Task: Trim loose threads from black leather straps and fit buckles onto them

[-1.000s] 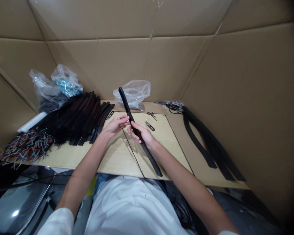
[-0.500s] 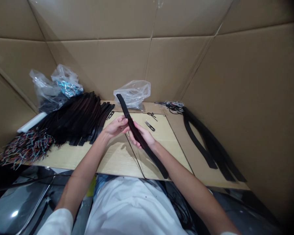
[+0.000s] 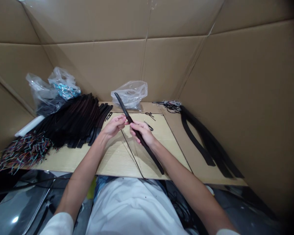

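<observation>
A long, dark, slightly curved strip (image 3: 150, 153) is held at a slant above the board, its upper end pointing away from me. My right hand (image 3: 145, 133) is closed around its middle, with the thumb on top. Just to the left, my left hand (image 3: 114, 126) pinches at the strip's side below the upper end; the fingertips are partly hidden. A thin black cord (image 3: 131, 152) runs from beneath my left hand down to the board's near edge. Small thread snips (image 3: 149, 125) lie behind my right hand, partly covered by it.
Many dark strips (image 3: 73, 120) with colourful thread ends (image 3: 26, 150) are piled at left. Behind them sit plastic bags (image 3: 45, 94); another clear bag (image 3: 132, 94) stands at the back. Longer black strips (image 3: 205, 143) lie at right. Cardboard walls (image 3: 93, 65) enclose the table.
The strip has been turned so that its narrow edge shows more, and its lower end has shifted slightly left. My right thumb now lies over the strip. The whole view has shifted slightly.
</observation>
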Action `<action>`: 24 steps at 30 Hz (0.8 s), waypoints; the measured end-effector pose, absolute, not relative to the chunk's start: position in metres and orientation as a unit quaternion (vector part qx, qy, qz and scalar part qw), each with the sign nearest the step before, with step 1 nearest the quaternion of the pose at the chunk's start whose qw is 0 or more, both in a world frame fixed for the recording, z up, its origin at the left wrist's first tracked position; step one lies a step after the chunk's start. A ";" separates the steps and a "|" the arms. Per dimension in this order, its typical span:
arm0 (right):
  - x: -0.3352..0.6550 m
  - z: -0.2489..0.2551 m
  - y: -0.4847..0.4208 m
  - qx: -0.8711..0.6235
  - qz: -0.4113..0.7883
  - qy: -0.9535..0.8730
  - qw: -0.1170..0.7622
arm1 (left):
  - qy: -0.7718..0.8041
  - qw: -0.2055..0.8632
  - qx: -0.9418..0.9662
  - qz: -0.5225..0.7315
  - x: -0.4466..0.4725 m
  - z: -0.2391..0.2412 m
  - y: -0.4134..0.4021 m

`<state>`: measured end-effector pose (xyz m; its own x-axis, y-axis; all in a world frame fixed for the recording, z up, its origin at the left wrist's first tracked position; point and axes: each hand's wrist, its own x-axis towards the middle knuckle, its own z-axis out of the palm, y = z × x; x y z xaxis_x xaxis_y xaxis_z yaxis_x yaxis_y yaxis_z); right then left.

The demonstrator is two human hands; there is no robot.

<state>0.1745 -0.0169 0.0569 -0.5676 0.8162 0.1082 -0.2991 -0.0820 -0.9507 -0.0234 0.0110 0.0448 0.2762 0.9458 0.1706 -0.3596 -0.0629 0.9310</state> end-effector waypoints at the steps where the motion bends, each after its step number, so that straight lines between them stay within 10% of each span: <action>1: 0.174 0.055 -0.016 -0.248 0.683 -0.549 0.413 | 0.301 0.609 0.512 0.526 -0.024 0.046 0.011; 24: 0.167 0.042 -0.015 -0.259 0.556 -0.606 0.505 | 0.373 0.499 0.560 0.545 -0.021 0.042 0.009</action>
